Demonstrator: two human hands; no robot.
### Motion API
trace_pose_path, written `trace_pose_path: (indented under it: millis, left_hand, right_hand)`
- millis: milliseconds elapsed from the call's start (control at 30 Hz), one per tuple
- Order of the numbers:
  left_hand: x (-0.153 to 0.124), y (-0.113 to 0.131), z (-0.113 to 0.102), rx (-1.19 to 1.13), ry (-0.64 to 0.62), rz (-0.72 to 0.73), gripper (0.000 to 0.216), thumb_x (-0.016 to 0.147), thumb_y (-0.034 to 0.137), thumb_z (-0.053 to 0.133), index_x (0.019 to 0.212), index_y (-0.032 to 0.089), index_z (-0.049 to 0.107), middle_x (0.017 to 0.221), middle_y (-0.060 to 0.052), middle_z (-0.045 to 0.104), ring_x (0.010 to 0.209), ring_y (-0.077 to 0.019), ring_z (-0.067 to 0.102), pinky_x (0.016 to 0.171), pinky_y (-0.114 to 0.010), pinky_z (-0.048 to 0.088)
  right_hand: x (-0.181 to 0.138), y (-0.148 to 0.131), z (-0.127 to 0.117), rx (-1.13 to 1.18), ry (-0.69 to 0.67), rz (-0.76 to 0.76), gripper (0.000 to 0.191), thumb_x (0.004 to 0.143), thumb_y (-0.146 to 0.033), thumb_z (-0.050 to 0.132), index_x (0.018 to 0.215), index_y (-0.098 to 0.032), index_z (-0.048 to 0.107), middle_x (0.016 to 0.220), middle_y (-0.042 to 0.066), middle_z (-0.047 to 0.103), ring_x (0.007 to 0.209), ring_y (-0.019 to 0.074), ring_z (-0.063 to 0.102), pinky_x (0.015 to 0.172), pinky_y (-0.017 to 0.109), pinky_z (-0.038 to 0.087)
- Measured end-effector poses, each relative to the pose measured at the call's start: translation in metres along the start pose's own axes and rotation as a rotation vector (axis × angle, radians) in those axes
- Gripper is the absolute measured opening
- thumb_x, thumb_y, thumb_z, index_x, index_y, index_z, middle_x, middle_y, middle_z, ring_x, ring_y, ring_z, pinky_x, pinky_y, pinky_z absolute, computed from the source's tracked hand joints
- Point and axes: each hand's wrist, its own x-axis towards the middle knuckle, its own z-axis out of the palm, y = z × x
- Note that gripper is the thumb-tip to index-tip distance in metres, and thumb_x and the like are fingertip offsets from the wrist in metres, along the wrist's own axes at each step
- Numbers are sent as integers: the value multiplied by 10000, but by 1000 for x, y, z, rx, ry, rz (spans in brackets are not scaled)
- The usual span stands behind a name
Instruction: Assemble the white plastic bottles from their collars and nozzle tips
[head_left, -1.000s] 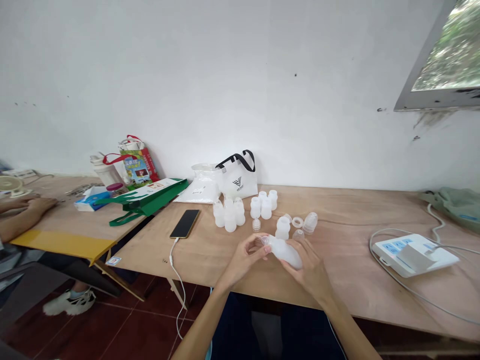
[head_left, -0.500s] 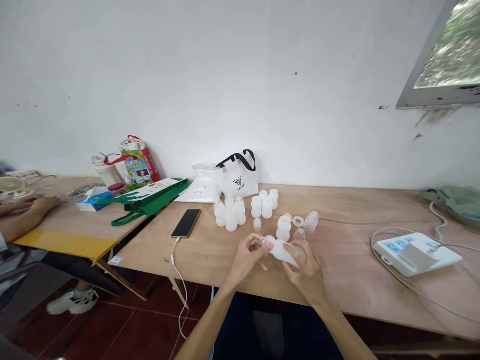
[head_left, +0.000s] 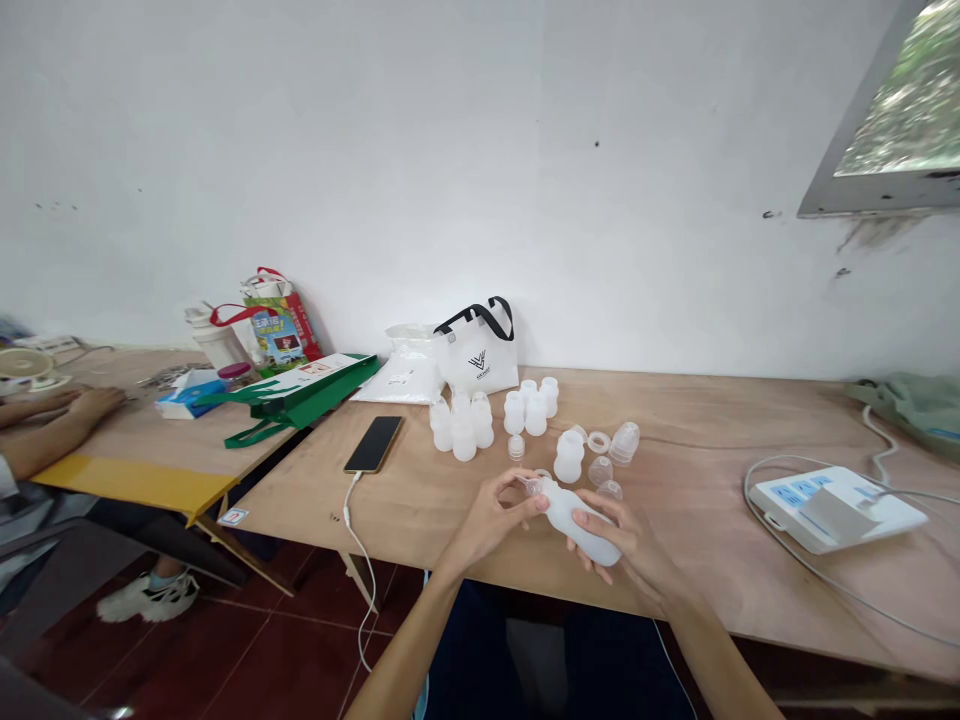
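A frosted baby bottle (head_left: 564, 508) tilts over the wooden table (head_left: 705, 520), low centre of the frame. I see the right hand (head_left: 628, 540) curled around its body, while the left hand (head_left: 495, 512) nearly closes, pinching the clear piece at its neck. Just above sits an upright bottle (head_left: 568, 457); left of centre lies a smartphone (head_left: 373, 444).

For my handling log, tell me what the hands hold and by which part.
A white bottle: the left hand holds its clear top end, the right hand grips its body toward the base.
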Motion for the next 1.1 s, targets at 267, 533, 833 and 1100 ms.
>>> trace_pose_path:
  millis: [267,533,833,1100]
  left_hand:
    - [3,-6,4,12,49,-117,459,817,596,740,913,148,715,892,-57,633,803,-175,591,481,-187,474]
    - [1,3,-12,-106,-100,-20,568,818,430,805,1331,240,649,1154,-102,646,1030,-239,606,629,-246,565]
    - [-5,19,-15,-113,-57,31,624,869,417,766,1430,291,524,1331,-100,592,1124,-226,600,964,-377,526]
    - [3,1,-15,80,33,-16,582,791,441,832,1277,240,583,1108,-61,647,990,-203,630,873,-341,497]
  right_hand:
    - [-1,11,10,-789,406,-472,305,910,-448,693,1181,-307,682,1052,37,754,863,252,711,683,356,572]
    - [2,7,13,-555,396,-391,347,899,-518,694,1152,-281,684,1054,44,757,899,257,715,736,360,577]
    - [1,2,15,-508,411,-292,323,867,-508,723,1104,-293,684,1074,31,755,961,274,700,810,396,568]
    - [-3,-1,16,-538,382,-298,335,866,-516,721,1126,-309,677,1084,7,755,957,250,702,808,367,575]
